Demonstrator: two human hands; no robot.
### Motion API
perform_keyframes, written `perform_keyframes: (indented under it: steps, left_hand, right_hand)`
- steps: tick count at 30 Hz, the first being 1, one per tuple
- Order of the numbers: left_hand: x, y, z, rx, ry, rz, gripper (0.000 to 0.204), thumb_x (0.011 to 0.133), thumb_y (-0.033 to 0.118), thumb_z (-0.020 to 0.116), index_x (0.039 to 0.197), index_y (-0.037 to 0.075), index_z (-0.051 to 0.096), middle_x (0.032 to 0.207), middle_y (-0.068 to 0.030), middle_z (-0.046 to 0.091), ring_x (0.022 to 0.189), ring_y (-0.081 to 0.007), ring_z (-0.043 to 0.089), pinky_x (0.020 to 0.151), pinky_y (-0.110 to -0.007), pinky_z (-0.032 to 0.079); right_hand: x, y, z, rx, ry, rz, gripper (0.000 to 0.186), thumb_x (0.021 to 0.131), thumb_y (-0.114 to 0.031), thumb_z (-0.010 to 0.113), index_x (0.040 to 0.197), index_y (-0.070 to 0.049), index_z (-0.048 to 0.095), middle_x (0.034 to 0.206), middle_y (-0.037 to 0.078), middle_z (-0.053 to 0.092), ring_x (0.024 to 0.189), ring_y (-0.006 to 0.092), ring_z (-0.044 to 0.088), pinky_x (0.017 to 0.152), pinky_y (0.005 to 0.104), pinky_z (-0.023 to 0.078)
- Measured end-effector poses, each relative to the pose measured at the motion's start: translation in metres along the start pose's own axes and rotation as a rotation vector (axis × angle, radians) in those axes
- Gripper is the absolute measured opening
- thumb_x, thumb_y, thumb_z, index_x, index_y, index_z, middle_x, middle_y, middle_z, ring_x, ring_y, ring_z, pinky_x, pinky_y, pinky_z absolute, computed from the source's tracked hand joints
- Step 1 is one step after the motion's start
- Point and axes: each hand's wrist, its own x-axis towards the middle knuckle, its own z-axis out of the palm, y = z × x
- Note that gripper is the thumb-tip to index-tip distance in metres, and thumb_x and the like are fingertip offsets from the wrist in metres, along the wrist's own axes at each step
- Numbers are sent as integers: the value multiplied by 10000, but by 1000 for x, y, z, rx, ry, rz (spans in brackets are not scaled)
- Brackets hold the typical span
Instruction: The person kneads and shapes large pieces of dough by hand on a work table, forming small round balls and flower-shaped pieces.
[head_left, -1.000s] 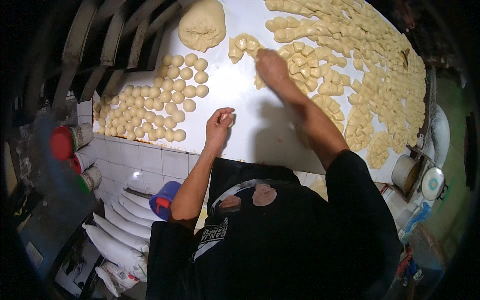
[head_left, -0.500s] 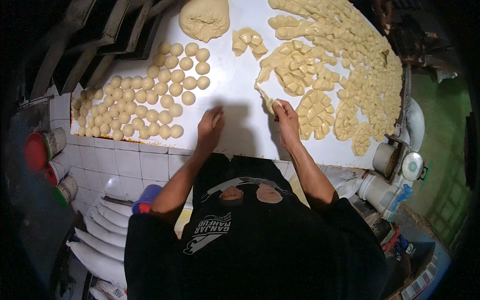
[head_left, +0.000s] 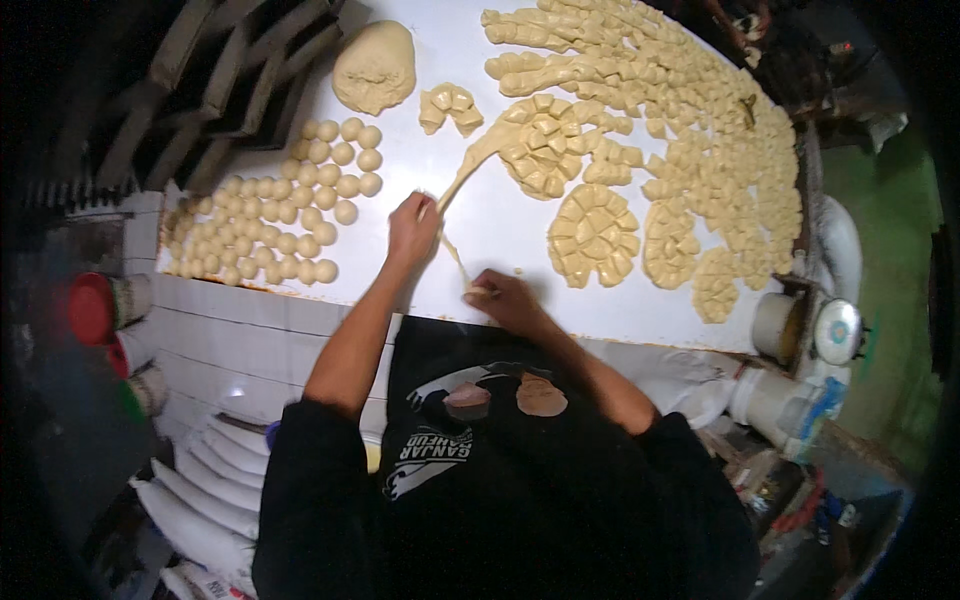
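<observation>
A long strip of pale dough [head_left: 468,170] is stretched from a scored dough piece [head_left: 540,148] toward me. My left hand [head_left: 412,232] is closed around this strip. Beyond it the strip thins to a strand, whose near end my right hand [head_left: 508,300] pinches close to the table's front edge. To the left of my left hand sit many round dough balls [head_left: 270,210] in loose rows. Another scored dough round [head_left: 594,235] lies right of my hands. My fingertips are partly hidden by the hands themselves.
On the white table [head_left: 400,150] a big dough lump [head_left: 374,68] and a small curved dough piece [head_left: 450,108] lie farther back. Cut dough pieces [head_left: 715,180] cover the right side. Dark stacked trays [head_left: 215,80] overhang the far left corner. A pot [head_left: 775,322] stands by the right edge.
My left hand has moved up and taken hold of the dough strip. My right hand has come left and nearer to me, drawing the strip out longer. The view has shifted slightly.
</observation>
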Motion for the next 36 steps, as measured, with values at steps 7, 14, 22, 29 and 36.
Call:
perform_keyframes:
  steps: [7,14,22,29,36]
  left_hand:
    - [-130,-81,-90,237,355,-1,194,1001,135,659,1116,-21,646,1004,-151,687,896,-224,636,816,-373,527]
    - [-85,-61,-51,453,8,395,163,976,71,629,1111,-11,589,1139,-223,616,1060,-430,594,937,-503,490]
    - [-110,-96,-111,416,-178,422,175,986,70,633,1143,-1,603,1198,-200,616,1055,-368,624,969,-457,508]
    - [-13,-34,-6,742,-201,570,310,932,268,725,1115,33,639,1349,-168,608,1205,-368,564,1065,-520,433]
    - [-45,-100,-85,480,-488,721,247,926,270,754,1031,64,668,1027,-160,638,998,-345,609,845,-494,474]
  right_hand:
    - [39,5,2,-171,177,-320,293,887,-239,841,1060,-58,690,1122,164,711,1045,309,695,864,410,556]
    - [78,14,24,-743,-27,-432,215,928,-152,744,1103,-64,656,1215,152,636,1161,363,614,935,449,534]
    - [-16,15,-65,-375,569,-214,161,1032,-136,604,1108,6,609,1052,205,622,977,369,616,847,441,532]
    - [116,39,-17,-722,644,-569,201,901,-172,719,1014,-36,621,1032,162,625,1034,394,589,892,525,446]
    - [47,96,-5,-833,122,-391,292,823,-322,846,864,-97,664,966,116,627,972,346,593,862,511,451]
